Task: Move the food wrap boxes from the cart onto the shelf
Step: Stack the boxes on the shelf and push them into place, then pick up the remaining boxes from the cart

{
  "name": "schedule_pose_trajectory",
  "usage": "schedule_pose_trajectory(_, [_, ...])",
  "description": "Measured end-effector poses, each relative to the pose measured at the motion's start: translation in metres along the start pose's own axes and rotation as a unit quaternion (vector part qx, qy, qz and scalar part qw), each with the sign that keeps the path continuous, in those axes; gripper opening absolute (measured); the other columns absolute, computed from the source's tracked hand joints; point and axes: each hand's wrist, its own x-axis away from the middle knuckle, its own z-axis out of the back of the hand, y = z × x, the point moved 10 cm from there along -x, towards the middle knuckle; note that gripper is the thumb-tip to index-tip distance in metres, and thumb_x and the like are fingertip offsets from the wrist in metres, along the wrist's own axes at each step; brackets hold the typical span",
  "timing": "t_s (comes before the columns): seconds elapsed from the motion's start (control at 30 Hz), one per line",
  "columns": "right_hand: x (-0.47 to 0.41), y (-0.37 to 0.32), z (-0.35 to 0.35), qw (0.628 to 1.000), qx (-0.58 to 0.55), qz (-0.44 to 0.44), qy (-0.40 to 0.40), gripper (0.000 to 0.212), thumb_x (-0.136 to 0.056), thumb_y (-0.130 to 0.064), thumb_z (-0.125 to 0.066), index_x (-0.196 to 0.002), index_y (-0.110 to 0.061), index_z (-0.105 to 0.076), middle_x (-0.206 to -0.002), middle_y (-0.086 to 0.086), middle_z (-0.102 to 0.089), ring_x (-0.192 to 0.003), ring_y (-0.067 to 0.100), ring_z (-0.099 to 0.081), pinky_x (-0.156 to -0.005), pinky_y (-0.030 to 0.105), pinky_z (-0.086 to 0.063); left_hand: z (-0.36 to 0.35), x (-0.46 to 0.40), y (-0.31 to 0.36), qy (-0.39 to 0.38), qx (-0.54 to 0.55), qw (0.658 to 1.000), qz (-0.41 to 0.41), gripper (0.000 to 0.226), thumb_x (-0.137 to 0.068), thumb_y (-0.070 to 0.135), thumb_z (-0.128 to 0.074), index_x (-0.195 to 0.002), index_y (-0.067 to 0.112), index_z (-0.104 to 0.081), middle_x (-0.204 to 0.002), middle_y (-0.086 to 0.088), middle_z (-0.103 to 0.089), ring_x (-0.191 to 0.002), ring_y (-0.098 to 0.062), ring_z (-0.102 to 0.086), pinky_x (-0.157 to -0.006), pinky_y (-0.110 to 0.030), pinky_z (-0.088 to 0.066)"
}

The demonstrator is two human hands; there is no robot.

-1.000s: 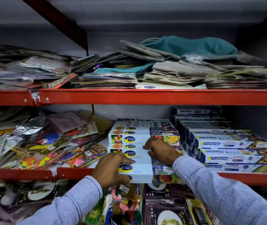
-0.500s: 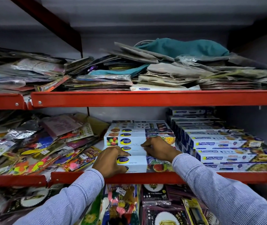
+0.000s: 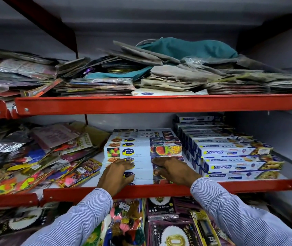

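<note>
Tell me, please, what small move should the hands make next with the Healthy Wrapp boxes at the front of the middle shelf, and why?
Probably one more short push backward. The left hand and right hand both lie flat on the front Healthy Wrapp boxes, which sit right at the red shelf lip. The Healthy Wrapp stack behind sits further back, so closing up to it would seat them safely before letting go.

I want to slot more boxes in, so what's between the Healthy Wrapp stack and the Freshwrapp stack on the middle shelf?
Nothing shows there in the head view: the Healthy Wrapp stack sits close beside the Freshwrapp stack, with a narrow gap.
</note>
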Motion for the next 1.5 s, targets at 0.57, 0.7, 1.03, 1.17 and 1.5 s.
schedule_pose_trajectory(0.57, [0.040,-0.026,0.004,0.997,0.036,0.023,0.071,0.059,-0.097,-0.042,-0.046,-0.148,-0.020,-0.027,-0.158,0.002,-0.030,-0.146,0.024,-0.023,-0.118,0.034,-0.018,0.008,0.052,0.038,0.056,-0.101,0.990,-0.077,0.061,-0.086,0.041,-0.060,-0.142,0.022,-0.042,-0.153,-0.006,-0.039,-0.141,-0.029,-0.029,-0.112,-0.052,-0.032])
schedule_pose_trajectory(0.7, [0.092,-0.044,-0.012,0.992,0.024,0.027,0.124,0.057,-0.092,-0.038,-0.054,-0.144,-0.021,-0.036,-0.153,0.001,-0.039,-0.143,0.025,-0.027,-0.119,0.031,-0.016,-0.013,0.117,0.046,0.043,-0.079,0.993,-0.079,0.065,-0.083,0.041,-0.061,-0.142,0.022,-0.042,-0.152,-0.010,-0.037,-0.135,-0.031,-0.034,-0.108,-0.049,-0.034])
schedule_pose_trajectory(1.03, [0.219,-0.033,-0.199,0.994,-0.078,-0.082,0.012,0.054,-0.086,-0.034,-0.057,-0.137,-0.018,-0.047,-0.140,0.005,-0.055,-0.130,0.029,-0.045,-0.106,0.041,-0.044,-0.144,0.298,-0.004,-0.156,-0.023,0.985,0.068,0.067,-0.079,0.051,-0.048,-0.142,0.026,-0.040,-0.149,-0.010,-0.039,-0.132,-0.033,-0.042,-0.102,-0.052,-0.043])
schedule_pose_trajectory(1.17, [0.259,-0.034,-0.298,0.977,-0.134,-0.131,-0.099,0.051,-0.087,-0.029,-0.057,-0.136,-0.019,-0.047,-0.130,0.007,-0.060,-0.123,0.031,-0.049,-0.094,0.043,-0.051,-0.211,0.377,-0.027,-0.253,0.005,0.960,0.123,0.064,-0.081,0.050,-0.045,-0.141,0.029,-0.038,-0.150,-0.010,-0.036,-0.129,-0.034,-0.044,-0.100,-0.051,-0.046])
schedule_pose_trajectory(1.5, [0.363,-0.050,-0.571,0.875,-0.125,-0.167,-0.436,0.056,-0.092,-0.025,-0.054,-0.144,-0.019,-0.036,-0.144,0.015,-0.046,-0.132,0.035,-0.044,-0.106,0.044,-0.042,-0.357,0.521,-0.076,-0.388,0.077,0.902,0.174,0.048,-0.080,0.051,-0.044,-0.121,0.028,-0.050,-0.135,-0.016,-0.054,-0.118,-0.041,-0.055,-0.091,-0.058,-0.049])
